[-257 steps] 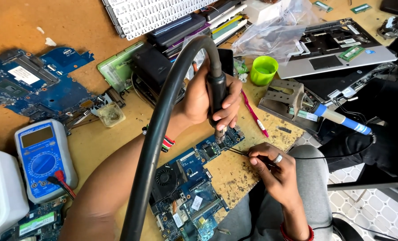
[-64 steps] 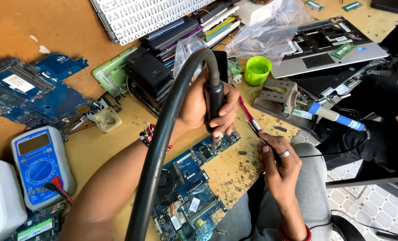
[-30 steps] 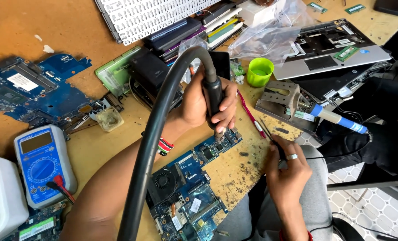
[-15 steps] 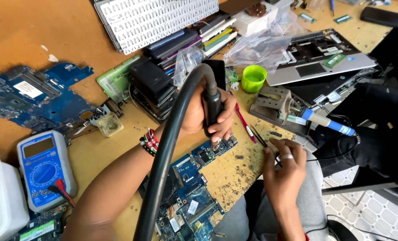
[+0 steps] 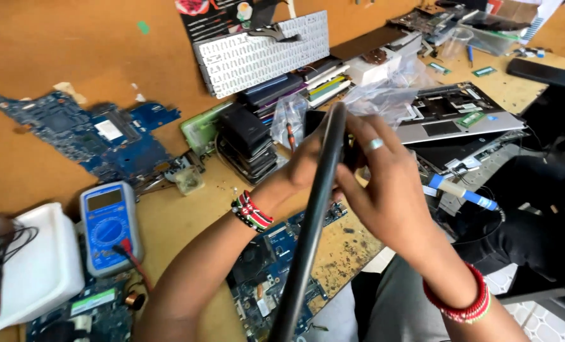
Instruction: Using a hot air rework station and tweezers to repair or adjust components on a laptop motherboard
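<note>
While raised together over the bench: both hands clamped around the upper end of the thick black hose (image 5: 314, 221).
Left hand (image 5: 308, 168): wrapped around the hose from behind, fingers mostly hidden, beaded wristband (image 5: 252, 211) at the wrist.
Right hand (image 5: 384, 183): closed over the hose top from the front, ring on one finger, red bangles (image 5: 463, 299) on the wrist.
Hose: runs up from the bottom edge, leaning slightly right, its tip hidden between the palms.
Directly below: blue circuit board (image 5: 276, 266) at the bench edge, crossed by the hose.
Left side: blue multimeter (image 5: 109, 227), white box (image 5: 32, 269), second blue board (image 5: 99, 133).
Behind: stacked black batteries (image 5: 247, 136), white keyboard (image 5: 263, 54), opened laptop base (image 5: 453, 117).
</note>
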